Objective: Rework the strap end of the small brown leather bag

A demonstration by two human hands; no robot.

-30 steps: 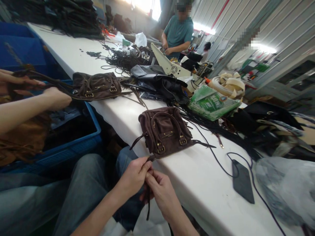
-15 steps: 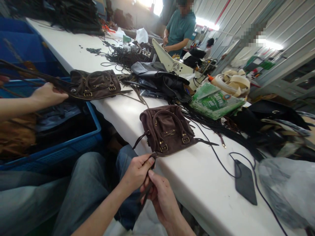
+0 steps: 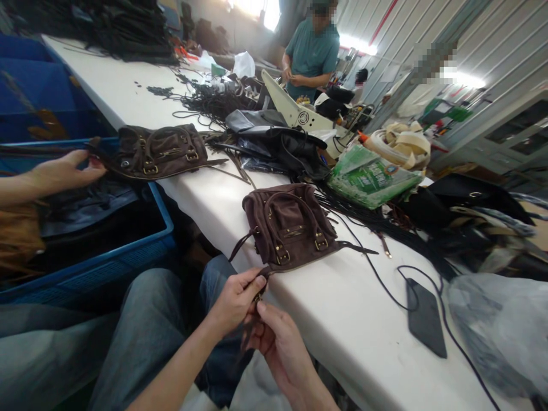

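Observation:
A small brown suede handbag [image 3: 291,225] lies on the white table [image 3: 342,319] just in front of me. A thin brown strap [image 3: 257,297] hangs from its near corner over the table edge. My left hand [image 3: 234,298] pinches that strap right below the bag. My right hand [image 3: 276,339] grips the same strap a little lower, its fingers curled round it. A second brown handbag [image 3: 156,151] lies further along the table edge, and a co-worker's hand [image 3: 64,171] on the left touches its strap.
A blue crate [image 3: 128,251] with dark material stands left of my knees. Black bags [image 3: 282,142], black cords, a green packet [image 3: 370,177] and a dark flat piece [image 3: 423,317] with a cord lie on the table. A person in a teal shirt [image 3: 311,54] works at the far end.
My right hand slid down the strap and came back up close under the left. The co-worker's hand drew back left along the second bag's strap, and the straps there dropped.

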